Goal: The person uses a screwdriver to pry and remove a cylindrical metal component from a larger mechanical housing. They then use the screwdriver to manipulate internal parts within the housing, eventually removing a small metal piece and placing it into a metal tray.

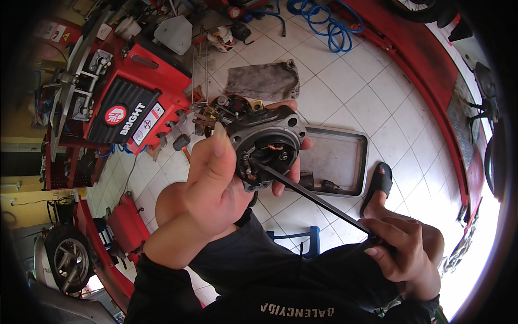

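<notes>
My left hand [216, 183] grips a round dark metal motor housing [265, 144], open face turned toward me, with copper contacts and small parts showing inside. My thumb lies along its left rim and my fingers curl around its right side. My right hand [402, 251], lower right, pinches the end of a long thin black tool [318, 200]. The tool's tip reaches into the housing's lower left part.
A red tyre-changing machine [129, 108] stands at the left. On the white tiled floor lie a grey rag [264, 80], a metal tray [337, 159] with small parts, a blue coiled hose [324, 21] and a blue stool [302, 240]. My foot wears a black sandal [380, 183].
</notes>
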`<state>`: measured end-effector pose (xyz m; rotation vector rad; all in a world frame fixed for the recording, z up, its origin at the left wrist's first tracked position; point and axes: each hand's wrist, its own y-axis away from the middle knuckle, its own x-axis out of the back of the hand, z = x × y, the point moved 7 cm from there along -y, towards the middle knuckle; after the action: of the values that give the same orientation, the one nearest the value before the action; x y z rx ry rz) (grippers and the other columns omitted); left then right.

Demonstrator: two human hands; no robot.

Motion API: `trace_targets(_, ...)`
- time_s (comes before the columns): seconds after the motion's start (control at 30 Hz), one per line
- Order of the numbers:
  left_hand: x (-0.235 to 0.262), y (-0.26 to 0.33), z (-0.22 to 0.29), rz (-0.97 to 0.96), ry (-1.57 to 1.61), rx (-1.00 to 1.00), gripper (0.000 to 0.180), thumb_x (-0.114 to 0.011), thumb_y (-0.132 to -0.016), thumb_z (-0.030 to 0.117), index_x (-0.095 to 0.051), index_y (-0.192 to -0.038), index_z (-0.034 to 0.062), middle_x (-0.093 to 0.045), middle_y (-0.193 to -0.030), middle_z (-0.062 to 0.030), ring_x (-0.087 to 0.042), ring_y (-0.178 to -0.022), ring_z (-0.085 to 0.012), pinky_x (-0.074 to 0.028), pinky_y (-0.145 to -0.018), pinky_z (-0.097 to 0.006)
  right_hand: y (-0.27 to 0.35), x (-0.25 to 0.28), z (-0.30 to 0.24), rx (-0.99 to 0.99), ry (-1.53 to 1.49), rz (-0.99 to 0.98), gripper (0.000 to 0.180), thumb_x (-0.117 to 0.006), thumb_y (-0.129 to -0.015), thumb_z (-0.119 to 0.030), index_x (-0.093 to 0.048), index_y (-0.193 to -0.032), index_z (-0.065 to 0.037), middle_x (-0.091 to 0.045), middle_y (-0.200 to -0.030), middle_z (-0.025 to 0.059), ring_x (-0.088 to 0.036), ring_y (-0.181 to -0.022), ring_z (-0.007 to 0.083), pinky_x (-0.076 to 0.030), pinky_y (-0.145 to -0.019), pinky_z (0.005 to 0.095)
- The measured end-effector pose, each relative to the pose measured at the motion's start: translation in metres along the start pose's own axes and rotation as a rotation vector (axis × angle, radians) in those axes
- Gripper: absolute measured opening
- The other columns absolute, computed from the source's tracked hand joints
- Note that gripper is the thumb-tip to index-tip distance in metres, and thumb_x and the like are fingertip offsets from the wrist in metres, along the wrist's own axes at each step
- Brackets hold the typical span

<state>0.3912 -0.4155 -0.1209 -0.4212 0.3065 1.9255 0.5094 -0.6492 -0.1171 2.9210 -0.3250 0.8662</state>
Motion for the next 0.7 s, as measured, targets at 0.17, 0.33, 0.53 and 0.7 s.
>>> trace_targets(0.17, 0.003, 0.001, 0.002, -0.063, -0.012, -0.064, 0.081, -0.031, -0.108, 0.058, -0.032, -0.153, -0.0090, -0.044, -0.149, -0.0270, -0.064, -0.097, -0.0288, -0.052, -0.074, -0.035, -0.001, 0.000, -0.002, -0.032, -0.014, -0.031, 0.042, -0.071, -0.091, -0.025, -0.067, -0.112, 0.011, -0.065, -0.073, 0.0172, -0.066, -0.060, 0.0295, -0.051, -0.058, 0.0356)
trace_targets(0.33, 0.002, 0.001, 0.005, -0.065, -0.115, -0.082, 0.080, -0.032, -0.109, 0.056, -0.032, -0.152, -0.0112, -0.039, -0.154, -0.0265, -0.064, -0.103, -0.0314, -0.054, -0.077, -0.036, -0.001, 0.002, -0.004, 0.021, 0.041, -0.015, 0.040, -0.075, -0.092, -0.024, -0.070, -0.121, 0.003, -0.062, -0.064, 0.0093, -0.064, -0.055, 0.0223, -0.052, -0.059, 0.0351)
trace_targets(0.53, 0.010, -0.001, 0.009, 0.029, -0.427, -0.172, 0.091, -0.041, -0.105, 0.062, -0.031, -0.153, -0.0147, -0.060, -0.131, -0.0265, -0.066, -0.098, -0.0244, -0.053, -0.076, -0.029, 0.002, 0.002, -0.006, -0.069, 0.037, -0.007, 0.037, -0.076, -0.092, -0.020, -0.070, -0.122, 0.001, -0.066, -0.069, 0.0115, -0.066, -0.057, 0.0219, -0.053, -0.058, 0.0331)
trace_targets(0.7, 0.007, 0.001, 0.011, 0.131, -0.561, -0.380, 0.071, -0.046, -0.109, 0.049, -0.053, -0.140, -0.0142, -0.066, -0.121, -0.0220, -0.064, -0.092, -0.0171, -0.051, -0.079, -0.029, 0.010, -0.003, -0.017, -0.142, -0.013, -0.061, 0.038, -0.078, -0.090, -0.017, -0.069, -0.121, 0.004, -0.068, -0.074, 0.0127, -0.067, -0.058, 0.0231, -0.052, -0.055, 0.0323)
